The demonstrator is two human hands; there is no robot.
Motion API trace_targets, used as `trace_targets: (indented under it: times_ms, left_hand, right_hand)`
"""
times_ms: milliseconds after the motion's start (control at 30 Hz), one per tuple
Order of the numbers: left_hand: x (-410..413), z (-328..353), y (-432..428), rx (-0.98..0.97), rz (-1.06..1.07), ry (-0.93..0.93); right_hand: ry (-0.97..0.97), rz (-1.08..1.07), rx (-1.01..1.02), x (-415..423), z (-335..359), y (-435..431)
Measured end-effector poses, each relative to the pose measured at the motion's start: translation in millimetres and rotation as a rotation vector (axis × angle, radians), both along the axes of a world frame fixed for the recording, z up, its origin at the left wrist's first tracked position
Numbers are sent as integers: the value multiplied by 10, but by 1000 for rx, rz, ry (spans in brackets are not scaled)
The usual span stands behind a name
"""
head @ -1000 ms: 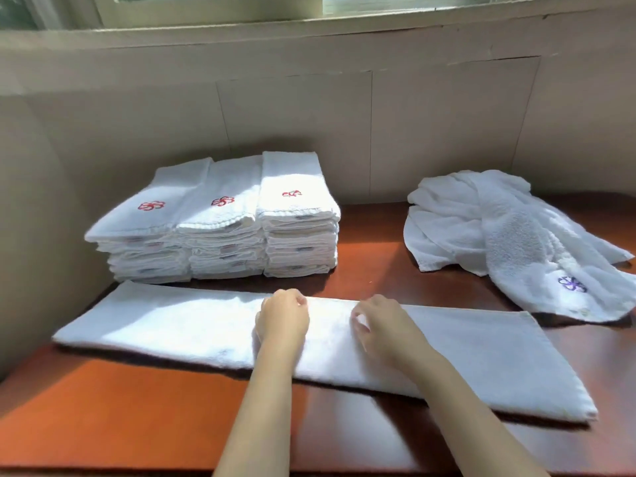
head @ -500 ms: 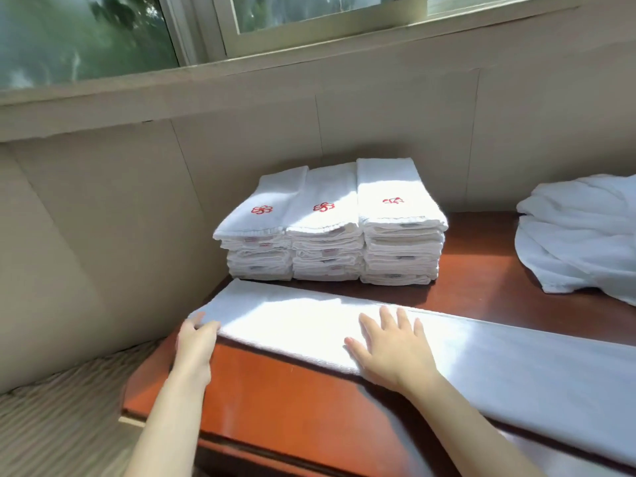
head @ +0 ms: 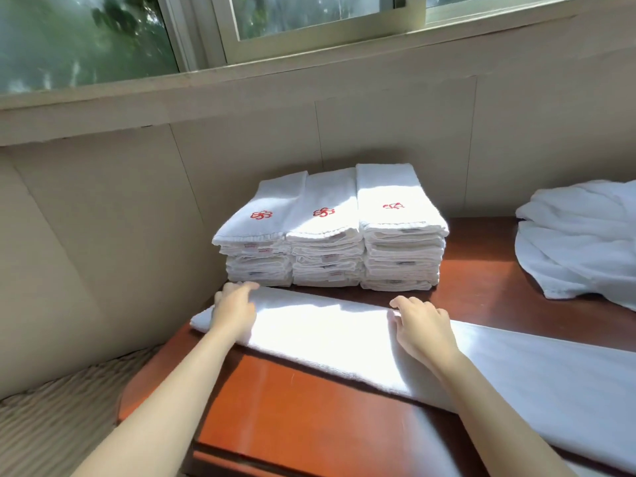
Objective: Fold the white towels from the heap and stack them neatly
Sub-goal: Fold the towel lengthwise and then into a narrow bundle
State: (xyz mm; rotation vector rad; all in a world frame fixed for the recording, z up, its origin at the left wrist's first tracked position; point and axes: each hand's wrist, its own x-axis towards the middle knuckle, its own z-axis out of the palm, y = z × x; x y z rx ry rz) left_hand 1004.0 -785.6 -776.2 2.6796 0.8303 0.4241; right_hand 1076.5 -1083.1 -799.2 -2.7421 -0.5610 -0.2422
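**A:** From the head camera, where is the towel being worked on?

**B:** The long towel [head: 327, 333], already folded into a narrow band, lies on the wooden surface [head: 309, 407] just in front of the three folded stacks [head: 330, 249]. Its left end stops in front of the leftmost stack and the rest runs off past the right one.

**A:** And the hands?

**B:** The left hand [head: 235, 313] lies over that left end with its fingers bent across the far edge. I cannot tell whether its grip has cloth pinched in it or only rests there. The right hand [head: 425, 330], in front of the rightmost stack, lies palm down with its grip released and its fingertips at the far edge.

**A:** Why hold it like that?

**B:** I'd say the right hand marks and pins the fold line, so that the left can bring the end over it. That would give a piece about as wide as one stack.

**A:** How much is left?

**B:** The heap of unfolded towels [head: 581, 242] lies to the right of the stacks, well apart, so there are several more to do.

**A:** Can any writing be read?

**B:** None. Each stack's top towel bears a red flower emblem [head: 261, 215], though the one on the right stack is half washed out by sunlight. Small tags show in the folded edges, too small to read.
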Motion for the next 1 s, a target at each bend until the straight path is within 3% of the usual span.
trace_targets:
  times_ms: [100, 167, 333, 567, 667, 767, 900, 1000]
  left_hand:
    - [307, 21, 28, 104, -308, 217]
    - [477, 53, 60, 178, -378, 309]
    - [682, 177, 157, 145, -504, 349]
    - [756, 187, 172, 323, -523, 358]
    - [756, 159, 50, 474, -494, 400]
    - [680, 35, -37, 639, -436, 235]
    - [554, -74, -198, 416, -298, 204]
    - [323, -69, -327, 157, -377, 204]
  right_hand:
    - [26, 18, -16, 100, -32, -23]
    - [35, 28, -12, 163, -38, -16]
    - [12, 13, 48, 268, -50, -38]
    - [3, -88, 166, 231, -60, -9]
    - [-91, -159, -12, 166, -40, -1]
    - [-206, -167, -57, 86, 61, 31]
    - [69, 61, -82, -98, 89, 239]
    - [146, 87, -175, -311, -35, 419]
